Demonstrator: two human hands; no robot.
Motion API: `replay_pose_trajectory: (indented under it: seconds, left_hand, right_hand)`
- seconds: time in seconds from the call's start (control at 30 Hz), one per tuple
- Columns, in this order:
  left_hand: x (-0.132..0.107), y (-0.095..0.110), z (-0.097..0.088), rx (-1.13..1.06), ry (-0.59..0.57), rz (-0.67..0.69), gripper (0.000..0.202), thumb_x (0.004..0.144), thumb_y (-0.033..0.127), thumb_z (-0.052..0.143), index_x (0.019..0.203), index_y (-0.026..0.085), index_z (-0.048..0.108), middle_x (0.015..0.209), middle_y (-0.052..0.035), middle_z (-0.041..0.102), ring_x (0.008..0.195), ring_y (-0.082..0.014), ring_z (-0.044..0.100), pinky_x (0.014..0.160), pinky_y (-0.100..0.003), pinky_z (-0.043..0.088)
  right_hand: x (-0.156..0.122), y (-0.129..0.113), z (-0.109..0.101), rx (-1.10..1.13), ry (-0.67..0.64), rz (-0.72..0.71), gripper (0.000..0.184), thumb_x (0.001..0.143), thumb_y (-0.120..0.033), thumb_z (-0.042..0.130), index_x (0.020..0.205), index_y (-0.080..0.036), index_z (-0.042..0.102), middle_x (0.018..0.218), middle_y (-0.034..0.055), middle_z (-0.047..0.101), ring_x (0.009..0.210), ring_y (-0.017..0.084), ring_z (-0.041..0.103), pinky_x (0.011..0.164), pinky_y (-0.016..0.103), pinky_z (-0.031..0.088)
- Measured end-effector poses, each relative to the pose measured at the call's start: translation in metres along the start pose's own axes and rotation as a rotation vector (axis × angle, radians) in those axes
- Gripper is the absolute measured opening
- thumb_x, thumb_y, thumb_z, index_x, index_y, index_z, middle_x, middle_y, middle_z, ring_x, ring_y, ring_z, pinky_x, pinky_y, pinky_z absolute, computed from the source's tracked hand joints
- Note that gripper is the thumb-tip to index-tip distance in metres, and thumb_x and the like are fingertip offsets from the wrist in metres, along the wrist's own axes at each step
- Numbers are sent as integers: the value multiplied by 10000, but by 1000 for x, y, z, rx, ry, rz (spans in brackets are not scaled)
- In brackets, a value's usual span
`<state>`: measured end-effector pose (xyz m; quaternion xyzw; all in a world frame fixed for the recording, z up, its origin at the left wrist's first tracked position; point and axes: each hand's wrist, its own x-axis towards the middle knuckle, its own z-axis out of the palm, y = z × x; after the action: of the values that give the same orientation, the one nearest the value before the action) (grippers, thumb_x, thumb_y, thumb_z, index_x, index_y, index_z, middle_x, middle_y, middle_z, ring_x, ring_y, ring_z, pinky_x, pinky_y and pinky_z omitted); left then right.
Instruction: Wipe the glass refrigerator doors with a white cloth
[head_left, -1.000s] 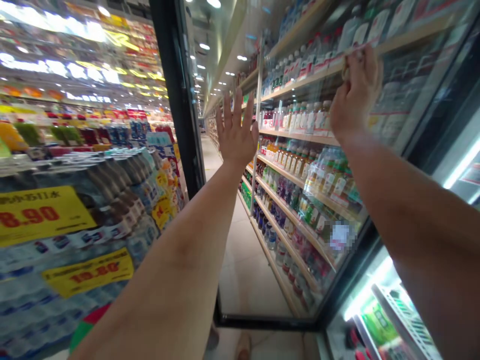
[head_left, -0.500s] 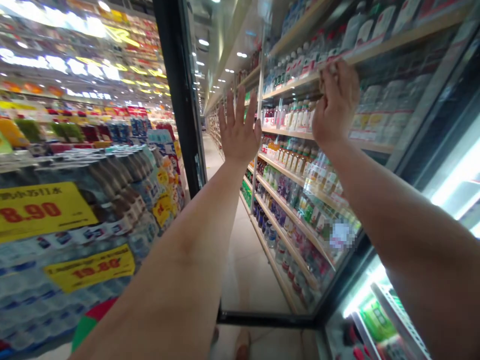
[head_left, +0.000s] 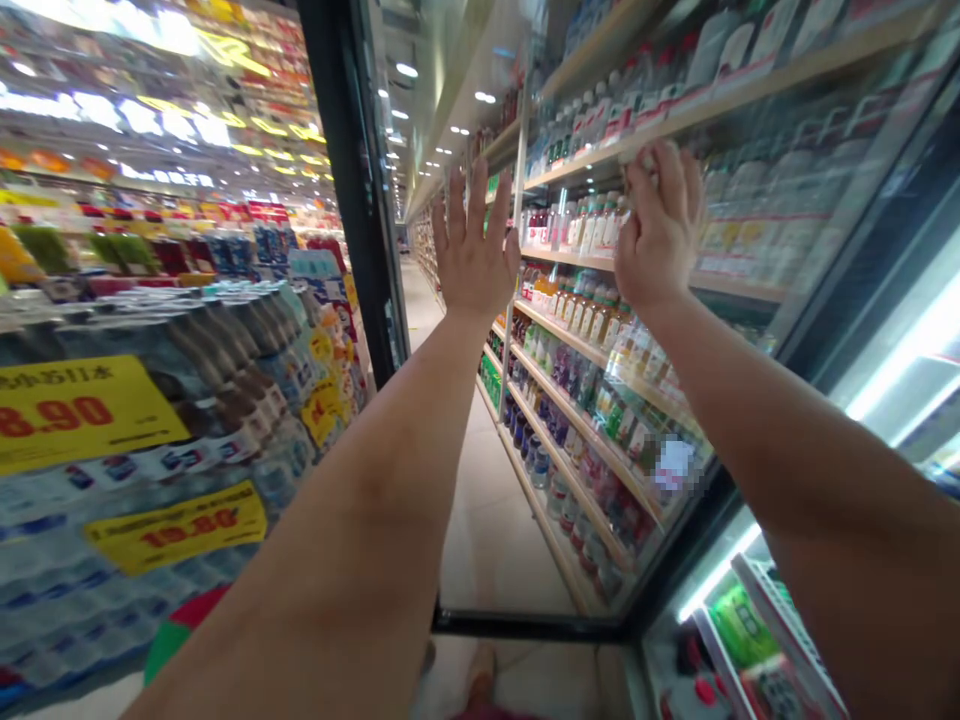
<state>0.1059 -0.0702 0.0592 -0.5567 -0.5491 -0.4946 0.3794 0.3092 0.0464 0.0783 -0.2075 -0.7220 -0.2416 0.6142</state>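
A glass door with a black frame stands open in front of me. My left hand lies against the glass, its fingers spread and nothing held. To its right, my right hand is curled against the pane and presses a small, pale crumpled cloth to it. Most of the cloth is hidden under the fingers. Shelves of bottles show through or in the glass; I cannot tell reflection from view.
Left of the door stands a stack of shrink-wrapped bottle packs with yellow price signs. At lower right is a lit cooler interior with a green package on a shelf. A black door frame edge rises between. My foot shows below.
My right hand has moved slightly down and left across the glass with the cloth. The left hand stays spread on the pane. The view has shifted a little.
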Motion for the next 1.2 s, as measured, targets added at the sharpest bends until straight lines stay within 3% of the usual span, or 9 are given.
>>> replay_pose_trajectory:
  seconds: [0.2,0.27,0.4,0.63,0.83,0.9,1.07,1.13,1.2]
  left_hand:
    - [1,0,-1,69,17,13,734,922,585,255,1587,284,319,1619,236,240,1371,75,-412,1173,-265,-343]
    - [1,0,0,92,29,12,721,930,571,255,1582,275,330,1618,221,265,1383,72,-400,1181,-280,-336]
    - [0,1,1,74,48,14,690,949,516,261,1586,260,328,1630,215,239,1410,59,-375,1207,-312,-317]
    - [1,-2,2,25,39,0,686,935,482,334,1594,295,330,1638,224,191,1422,54,-354,1246,-320,-270]
    - [0,-3,2,59,66,37,689,931,503,322,1581,274,342,1625,216,246,1422,61,-351,1212,-306,-317]
    - [0,-2,2,62,73,49,693,924,517,334,1577,286,344,1615,224,266,1412,66,-363,1199,-295,-332]
    - [0,-3,2,50,72,62,689,929,492,320,1585,282,327,1627,218,228,1394,84,-369,1188,-276,-339]
    - [0,-4,2,60,73,64,686,931,486,324,1589,293,318,1630,226,204,1400,72,-366,1193,-282,-331]
    - [0,-5,2,55,75,68,678,931,480,339,1590,322,313,1629,244,180,1411,58,-356,1206,-284,-314]
  right_hand:
    - [-38,-12,-5,46,-255,-490,550,955,-212,460,1495,-300,507,1581,-20,470,1502,276,338,1201,539,319]
    - [-32,0,-8,19,-191,-430,514,968,-201,453,1468,-280,541,1568,3,485,1481,288,357,1193,550,314]
    - [-27,19,-8,-34,77,-87,511,1004,-178,376,1497,-199,508,1589,98,441,1499,321,287,1189,573,271]
    - [-70,0,-9,73,-253,-515,537,942,-160,475,1452,-304,561,1536,-6,526,1500,279,369,1198,516,346]
    - [-79,20,-9,-61,30,28,611,955,-159,364,1554,-245,450,1617,68,402,1547,345,260,1206,628,282]
    - [-100,12,-5,-43,-18,12,611,962,-193,376,1569,-244,431,1614,79,409,1555,357,235,1205,633,282]
    - [-131,0,-7,2,-230,-383,508,963,-235,475,1456,-304,579,1495,32,577,1475,302,420,1181,513,377]
    - [-118,11,-12,-32,-163,-338,506,966,-207,457,1448,-291,588,1509,32,563,1469,299,430,1175,509,384]
    - [-103,23,-15,-67,-28,-142,539,969,-179,407,1480,-259,557,1550,60,512,1493,325,387,1180,553,364]
